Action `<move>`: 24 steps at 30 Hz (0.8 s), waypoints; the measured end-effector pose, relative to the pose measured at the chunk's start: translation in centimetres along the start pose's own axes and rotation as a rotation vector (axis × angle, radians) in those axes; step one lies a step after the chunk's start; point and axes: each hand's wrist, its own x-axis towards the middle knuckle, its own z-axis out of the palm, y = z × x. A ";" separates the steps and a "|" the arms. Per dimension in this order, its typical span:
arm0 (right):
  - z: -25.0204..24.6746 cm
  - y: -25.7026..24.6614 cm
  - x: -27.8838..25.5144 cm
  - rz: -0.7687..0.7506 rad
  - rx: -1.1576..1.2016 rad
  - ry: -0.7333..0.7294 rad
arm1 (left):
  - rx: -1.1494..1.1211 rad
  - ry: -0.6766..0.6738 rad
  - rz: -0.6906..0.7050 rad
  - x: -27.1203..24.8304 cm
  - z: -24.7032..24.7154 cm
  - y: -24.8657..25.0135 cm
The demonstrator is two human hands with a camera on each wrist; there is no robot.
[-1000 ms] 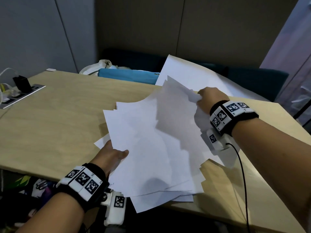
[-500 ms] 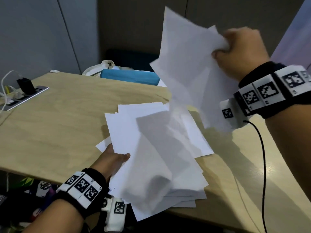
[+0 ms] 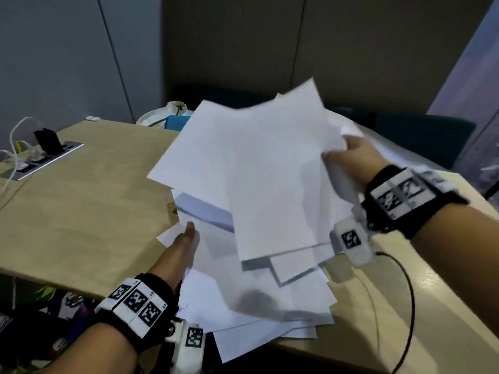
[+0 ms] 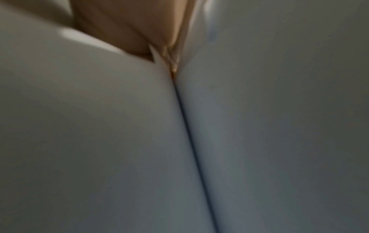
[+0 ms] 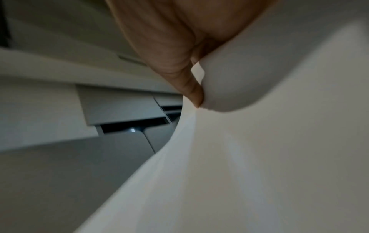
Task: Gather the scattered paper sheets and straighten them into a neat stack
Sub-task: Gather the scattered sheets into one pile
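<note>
Grey panelled wall (image 3: pixel 67 63) behind a pale wooden table (image 3: pixel 81 198)
Loose paper sheets (image 3: pixel 256 306) lie heaped at the table's near edge; right hand (image 3: pixel 353 157) pinches raised sheets (image 3: pixel 256 171) above them; left hand (image 3: pixel 181 249) grips their left edge; power strip (image 3: pixel 48 157) far left.

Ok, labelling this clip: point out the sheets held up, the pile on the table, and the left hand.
held-up sheets (image 3: pixel 256 171): head view, middle of top sheet.
pile (image 3: pixel 216 298): head view, near sheet's face.
left hand (image 3: pixel 180 250): head view, back of hand.
</note>
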 end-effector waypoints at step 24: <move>4.2 8.4 -3.1 0.149 -0.274 -0.324 | 0.034 0.000 0.112 -0.7 -0.3 -1.1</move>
